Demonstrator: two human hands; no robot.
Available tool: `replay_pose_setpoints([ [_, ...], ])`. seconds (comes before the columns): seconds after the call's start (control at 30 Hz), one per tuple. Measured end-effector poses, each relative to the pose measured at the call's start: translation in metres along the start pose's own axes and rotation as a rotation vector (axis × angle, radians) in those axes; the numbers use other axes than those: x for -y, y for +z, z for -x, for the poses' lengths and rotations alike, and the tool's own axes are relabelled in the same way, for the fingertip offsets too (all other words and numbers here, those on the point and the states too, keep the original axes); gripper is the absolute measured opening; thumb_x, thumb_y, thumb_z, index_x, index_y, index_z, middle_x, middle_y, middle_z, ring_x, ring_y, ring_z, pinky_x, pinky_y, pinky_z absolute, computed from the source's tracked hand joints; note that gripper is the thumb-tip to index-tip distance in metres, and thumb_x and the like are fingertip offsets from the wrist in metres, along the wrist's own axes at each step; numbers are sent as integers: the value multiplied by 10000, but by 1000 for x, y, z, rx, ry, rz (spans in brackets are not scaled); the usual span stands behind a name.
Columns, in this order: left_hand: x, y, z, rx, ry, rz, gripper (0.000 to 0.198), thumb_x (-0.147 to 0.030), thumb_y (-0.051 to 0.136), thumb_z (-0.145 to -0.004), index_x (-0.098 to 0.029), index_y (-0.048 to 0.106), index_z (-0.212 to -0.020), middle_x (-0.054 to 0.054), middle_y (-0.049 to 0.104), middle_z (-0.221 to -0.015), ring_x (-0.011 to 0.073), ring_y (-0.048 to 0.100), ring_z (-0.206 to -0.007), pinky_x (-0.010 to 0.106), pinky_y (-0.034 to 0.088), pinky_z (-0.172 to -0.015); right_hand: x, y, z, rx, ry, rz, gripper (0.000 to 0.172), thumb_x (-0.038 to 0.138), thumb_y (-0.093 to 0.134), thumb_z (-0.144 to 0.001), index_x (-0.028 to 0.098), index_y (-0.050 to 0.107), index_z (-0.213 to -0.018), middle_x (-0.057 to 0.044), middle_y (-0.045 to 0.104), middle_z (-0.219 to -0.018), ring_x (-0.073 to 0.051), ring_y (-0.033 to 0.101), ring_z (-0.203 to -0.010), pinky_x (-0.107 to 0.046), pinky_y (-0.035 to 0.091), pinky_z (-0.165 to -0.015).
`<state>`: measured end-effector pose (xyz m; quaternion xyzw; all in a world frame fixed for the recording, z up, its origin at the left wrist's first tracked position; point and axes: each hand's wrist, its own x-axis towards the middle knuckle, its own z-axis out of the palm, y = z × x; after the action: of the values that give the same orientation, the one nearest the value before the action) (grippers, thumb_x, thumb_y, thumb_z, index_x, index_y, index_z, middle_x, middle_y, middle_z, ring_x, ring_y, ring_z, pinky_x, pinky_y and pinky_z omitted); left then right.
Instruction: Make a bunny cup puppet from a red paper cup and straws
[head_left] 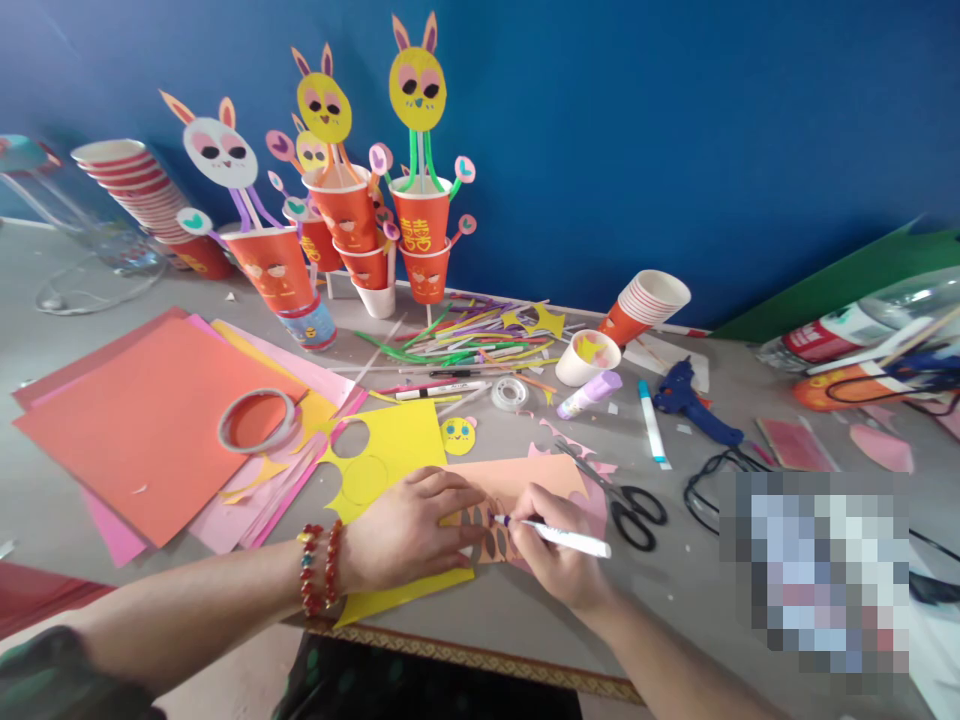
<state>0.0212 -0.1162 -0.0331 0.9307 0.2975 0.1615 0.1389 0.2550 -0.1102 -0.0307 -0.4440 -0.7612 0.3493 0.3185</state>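
Note:
My left hand (409, 527) lies flat with fingers stretched out, pressing a peach paper sheet (525, 478) onto the table. My right hand (559, 555) is closed round a white marker pen (562, 537), its dark tip touching the peach sheet where several oval shapes are drawn. A yellow sheet (390, 445) with round holes cut out lies under my left hand. Black-handled scissors (626, 503) lie just right of the peach sheet.
Orange and pink paper sheets (142, 425) with a tape roll (257, 420) lie at left. Red cups with bunny faces (352, 215) stand at the back, with straws, a glue stick (589, 395), a blue glue gun (686, 400) and cup stacks (645, 305) nearby.

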Motion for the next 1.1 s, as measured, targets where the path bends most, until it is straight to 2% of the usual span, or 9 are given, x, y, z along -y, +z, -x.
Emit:
replay_pose_setpoints([
  [0.37, 0, 0, 0, 2, -7, 9, 276, -435, 541, -980, -273, 669, -1163, 65, 623, -1364, 266, 559, -1224, 430, 448, -1014, -3, 1, 2, 43, 31, -31, 213, 130, 462, -822, 234, 431, -638, 51, 514, -515, -115, 470, -454, -233, 348, -471],
  [0.57, 0, 0, 0, 4, -2, 4, 292, -446, 537, -980, -256, 663, -1164, 71, 630, -1354, 268, 561, -1219, 433, 454, -1010, -4, 1, 3, -24, 54, -67, 215, 143, 472, -852, 231, 461, -657, 55, 517, -518, -111, 470, -448, -230, 358, -476],
  [1.1, 0, 0, -1, -23, 4, -6, 290, -437, 566, -965, -255, 670, -1167, 82, 637, -1335, 267, 567, -1204, 429, 467, -1000, -4, 3, 2, -9, 54, -46, 202, 151, 484, -867, 240, 454, -688, 54, 526, -528, -119, 505, -468, -229, 386, -492],
])
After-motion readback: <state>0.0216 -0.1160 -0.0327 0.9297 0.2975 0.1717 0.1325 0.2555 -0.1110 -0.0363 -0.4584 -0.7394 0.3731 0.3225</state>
